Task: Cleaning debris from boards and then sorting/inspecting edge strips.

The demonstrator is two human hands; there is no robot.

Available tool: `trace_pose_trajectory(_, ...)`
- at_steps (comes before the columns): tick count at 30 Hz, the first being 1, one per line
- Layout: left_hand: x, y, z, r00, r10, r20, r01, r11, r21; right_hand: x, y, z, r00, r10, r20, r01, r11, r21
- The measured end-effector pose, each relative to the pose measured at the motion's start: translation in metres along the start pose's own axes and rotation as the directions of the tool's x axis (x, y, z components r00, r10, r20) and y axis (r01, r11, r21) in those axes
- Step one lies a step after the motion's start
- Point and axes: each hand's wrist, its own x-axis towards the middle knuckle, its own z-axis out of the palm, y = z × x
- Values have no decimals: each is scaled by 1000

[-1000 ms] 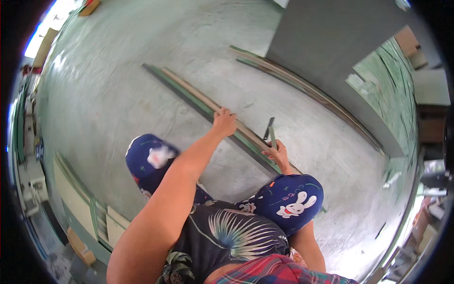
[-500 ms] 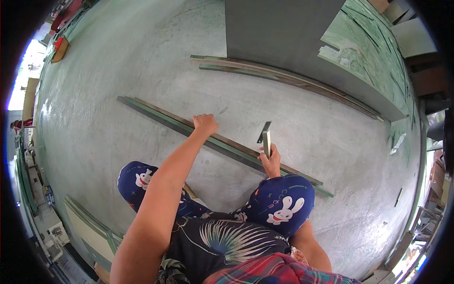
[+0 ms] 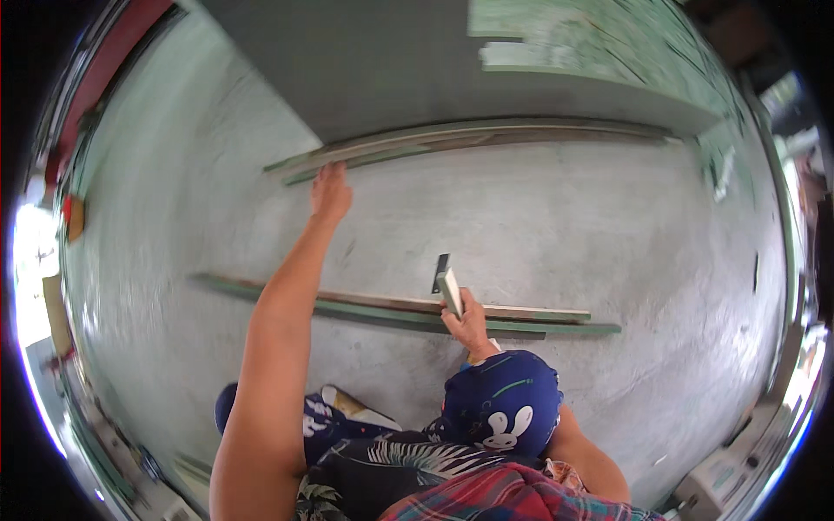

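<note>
My left hand [image 3: 330,193] reaches far forward over the floor, its fingers stretched to the left end of the far green and brown strips [image 3: 452,139]. The fingertips overlap the near strip; whether they press on it I cannot tell. Close to my right knee, my right hand [image 3: 469,323] is wrapped round a tool with a pale, squared handle [image 3: 450,293] and a short, flat black piece [image 3: 440,272] beside its upper end. The exact kind of tool is unclear. Below that hand runs a near pair of long green-edged strips [image 3: 391,315], lying crosswise on the floor.
A large dark grey panel [image 3: 382,69] lies beyond the far strips. Right of it is a green-streaked pale surface [image 3: 573,43]. A small machine-like pale box [image 3: 717,482] stands at the lower right. My bent right knee [image 3: 504,404] is close to the near strips.
My left hand has left the near strips and moved forward to the far ones. My right hand still holds the tool. The view has turned, so the strips appear more level.
</note>
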Motion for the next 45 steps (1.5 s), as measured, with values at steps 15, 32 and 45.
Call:
trace_pose_trajectory(15, 6, -11, -10, 962, 207, 180, -246, 941, 233, -6, -12, -9, 999, 40, -10, -40, 999, -25)
trace_pose_trajectory(32, -110, 22, -165, 949, 169, 265, -111, 970, -218, 2, -40, -51, 995, -3, -104, 23, 981, 194)
trace_pose_trajectory(45, -175, -37, -219, 972, 73, 222, -44, 990, -135, 40, -162, -35, 877, -21, 479, 1, 999, 42)
